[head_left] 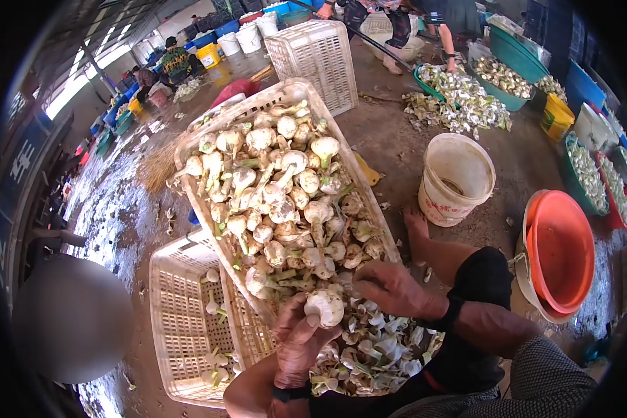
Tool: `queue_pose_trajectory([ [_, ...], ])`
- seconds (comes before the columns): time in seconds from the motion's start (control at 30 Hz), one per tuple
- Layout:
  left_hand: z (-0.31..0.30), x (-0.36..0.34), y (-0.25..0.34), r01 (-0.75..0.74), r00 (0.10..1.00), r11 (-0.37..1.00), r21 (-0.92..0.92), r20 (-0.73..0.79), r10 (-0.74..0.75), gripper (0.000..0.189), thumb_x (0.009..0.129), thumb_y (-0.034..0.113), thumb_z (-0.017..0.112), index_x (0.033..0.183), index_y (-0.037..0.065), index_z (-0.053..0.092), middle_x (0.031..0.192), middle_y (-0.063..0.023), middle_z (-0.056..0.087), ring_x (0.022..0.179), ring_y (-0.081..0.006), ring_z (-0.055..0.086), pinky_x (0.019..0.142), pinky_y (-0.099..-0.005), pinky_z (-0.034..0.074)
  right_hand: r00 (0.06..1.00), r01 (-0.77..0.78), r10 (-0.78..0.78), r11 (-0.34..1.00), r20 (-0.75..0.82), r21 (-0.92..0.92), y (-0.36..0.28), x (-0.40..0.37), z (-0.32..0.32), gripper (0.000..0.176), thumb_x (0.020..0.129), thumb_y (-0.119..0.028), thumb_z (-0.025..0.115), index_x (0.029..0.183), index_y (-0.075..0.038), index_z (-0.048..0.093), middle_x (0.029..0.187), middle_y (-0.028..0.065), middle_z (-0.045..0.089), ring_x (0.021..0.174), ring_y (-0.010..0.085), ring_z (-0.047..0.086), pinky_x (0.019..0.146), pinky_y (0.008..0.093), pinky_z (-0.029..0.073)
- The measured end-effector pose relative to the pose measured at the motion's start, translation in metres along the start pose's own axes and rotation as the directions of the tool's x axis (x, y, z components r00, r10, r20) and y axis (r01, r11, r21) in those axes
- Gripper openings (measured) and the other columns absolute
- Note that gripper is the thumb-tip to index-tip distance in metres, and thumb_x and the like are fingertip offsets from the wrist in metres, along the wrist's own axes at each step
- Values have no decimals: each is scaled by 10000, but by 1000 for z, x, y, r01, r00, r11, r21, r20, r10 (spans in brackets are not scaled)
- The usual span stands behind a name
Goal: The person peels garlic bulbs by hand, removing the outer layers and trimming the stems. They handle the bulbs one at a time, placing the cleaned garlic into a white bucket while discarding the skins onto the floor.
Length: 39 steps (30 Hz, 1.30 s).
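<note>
The garlic bulb (pixel 325 307) could slip into the heap of peels (pixel 369 352) below, I judge, because the left hand (pixel 298 343) clamps its grip on it with fingertips only. The bulb sits just off the near edge of the tilted crate (pixel 254 101) and looks white, round and mostly skinned. The right hand (pixel 391 288) curls beside it; I cannot tell whether its grip pinches anything.

left hand (pixel 296 341) and right hand (pixel 390 289) bare, black wristbands (pixel 453 313); black trousers (pixel 482 279), bare foot (pixel 416 224) at 3 o'clock, grey patterned sleeve (pixel 547 383) at 4 o'clock
</note>
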<state>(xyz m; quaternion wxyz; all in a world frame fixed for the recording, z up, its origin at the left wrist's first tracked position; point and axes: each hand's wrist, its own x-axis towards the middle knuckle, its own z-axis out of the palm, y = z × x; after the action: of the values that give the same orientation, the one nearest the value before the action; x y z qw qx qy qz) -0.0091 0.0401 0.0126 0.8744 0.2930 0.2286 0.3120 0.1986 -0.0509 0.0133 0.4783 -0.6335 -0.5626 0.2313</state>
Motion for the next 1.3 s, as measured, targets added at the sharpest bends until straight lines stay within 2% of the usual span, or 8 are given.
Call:
queue_pose_trajectory([
  [0.13,2,1,-3,-64,995,959,276,-50,81,465,788,89,751,1216,97,568,1082,-133,647,948,-269,646,787,-526,591,951,-257,188,922,246,288,-14,0,-7,227,917,-203,621,993,9,645,823,168,660,787,239,670,681,367,518],
  [0.4,-10,5,-15,-179,983,802,570,74,167,424,792,-12,696,1176,19,519,1088,-141,608,983,-250,637,796,-446,610,985,74,-92,989,147,128,3,-6,7,188,888,-166,618,899,21,611,718,201,615,649,324,634,592,411,491],
  [0.67,-10,6,-15,-375,901,312,873,263,346,440,707,-37,789,1112,6,622,1127,-157,616,974,-255,631,806,-351,544,981,177,-172,982,90,-61,9,-9,20,125,813,-84,607,766,6,535,647,202,548,604,399,588,546,457,461],
  [0.87,-11,3,-18,-157,985,795,587,36,168,367,783,-54,670,1132,-6,568,1096,-176,617,997,-277,636,804,-469,607,989,54,-56,998,135,21,4,-10,15,82,799,-58,586,842,11,575,701,191,577,637,353,603,588,426,479],
  [1.03,-8,0,-10,-73,996,892,446,-4,84,384,796,25,691,1165,18,585,1112,-184,638,1022,-334,641,865,-525,573,985,-133,95,951,147,280,2,-7,9,97,791,-85,573,808,11,583,681,201,595,588,330,589,566,406,479],
  [1.13,1,-1,0,-96,994,975,200,73,83,429,784,80,724,1194,59,602,1137,-190,645,1055,-341,635,892,-555,543,990,21,-23,1000,141,16,34,-18,21,140,789,-137,592,805,0,611,679,191,609,616,347,614,577,428,491],
  [1.23,17,-7,23,-163,966,986,-18,199,163,482,800,189,718,1244,58,585,1190,-197,631,1081,-337,624,859,-526,538,798,67,261,857,544,-511,43,-40,30,240,789,-251,611,761,-13,613,692,192,609,668,391,626,598,490,493],
  [1.3,18,-10,29,-174,968,984,-43,178,179,504,808,223,712,1256,40,569,1187,-193,629,1064,-338,626,840,-507,544,764,136,152,912,627,-386,54,-58,32,243,795,-251,609,754,-11,610,701,200,606,671,392,623,599,487,491],
])
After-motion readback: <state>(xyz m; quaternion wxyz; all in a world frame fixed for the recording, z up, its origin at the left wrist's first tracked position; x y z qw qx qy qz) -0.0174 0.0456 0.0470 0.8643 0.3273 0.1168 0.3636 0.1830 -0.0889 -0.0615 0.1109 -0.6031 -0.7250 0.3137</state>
